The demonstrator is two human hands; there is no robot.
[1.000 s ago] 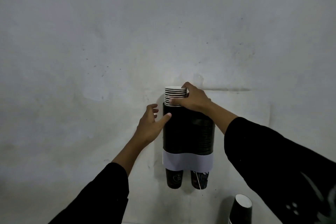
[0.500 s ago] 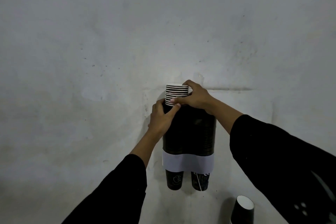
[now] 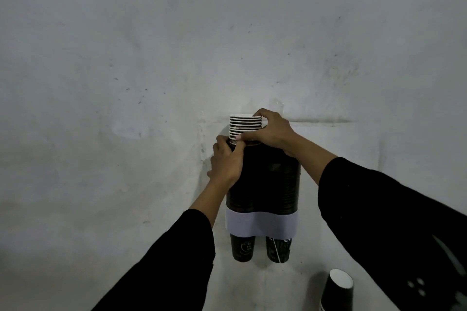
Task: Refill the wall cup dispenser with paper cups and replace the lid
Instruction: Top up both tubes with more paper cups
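Observation:
A black wall cup dispenser (image 3: 273,184) with a white band across its lower part hangs on the wall, with two black cup bottoms poking out below. A stack of paper cups (image 3: 243,125) with white rims sticks out of the top of its left tube. My right hand (image 3: 270,131) grips the stack from the right, thumb across the front. My left hand (image 3: 226,161) clasps the top of the left tube just under the stack, its fingers touching the lowest rims. No lid is in view.
Another black paper cup stack (image 3: 337,290) with a white open mouth stands at the lower right, below the dispenser. The grey wall (image 3: 126,83) fills the rest of the view. My black sleeves reach in from the bottom.
My left hand has moved right and up from beside the dispenser and closed around the top of the left tube. My right hand has stayed on the cup stack.

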